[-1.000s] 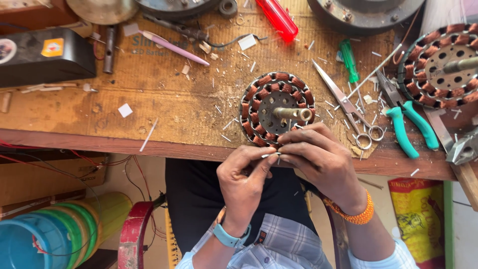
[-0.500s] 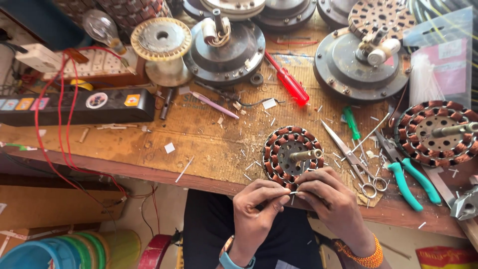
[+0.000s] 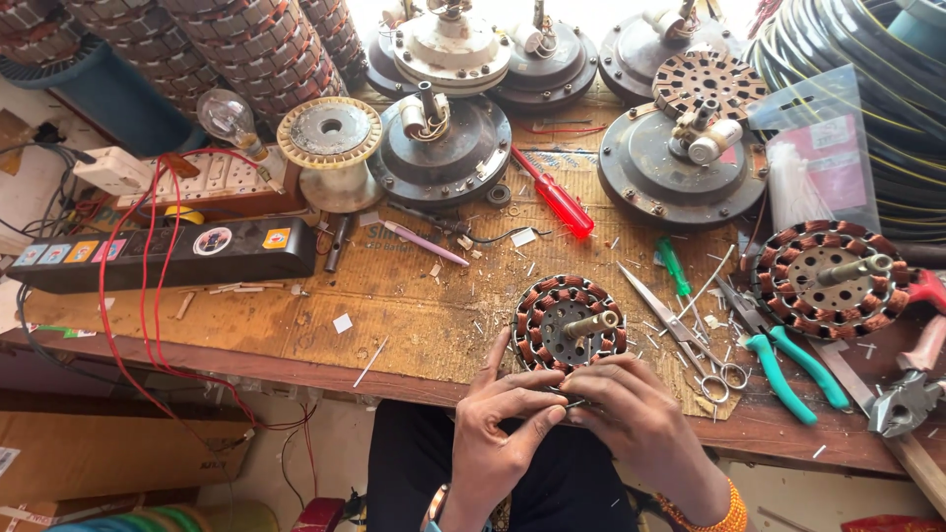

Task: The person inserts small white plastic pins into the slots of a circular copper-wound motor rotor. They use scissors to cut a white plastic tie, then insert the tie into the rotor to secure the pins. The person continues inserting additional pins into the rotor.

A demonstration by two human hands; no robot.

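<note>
The head camera looked down on a worn wooden workbench (image 3: 414,315) strewn with wire clippings, and the copper-wound stator (image 3: 570,325) at its near edge served as the landmark for everything else. Just right of that stator lay a pair of scissors (image 3: 680,335), and further right green-handled pliers (image 3: 793,365) and a second wound stator (image 3: 828,279). Beyond the stator a red-handled screwdriver (image 3: 554,195) lay slanted, with grey fan motor housings (image 3: 443,148) ranged behind it. Far to the stator's left sat a black power strip (image 3: 168,254) with red wires (image 3: 128,325) looping off the bench edge. Directly in front of the stator, both hands met over the person's lap. The left hand (image 3: 498,429) had its fingers curled inward, thumb and forefinger pressed together on a thin wire (image 3: 574,403) at the stator's near rim. The right hand (image 3: 636,419) arched over from the right, its fingertips pinching the same wire, knuckles touching the left hand.
</note>
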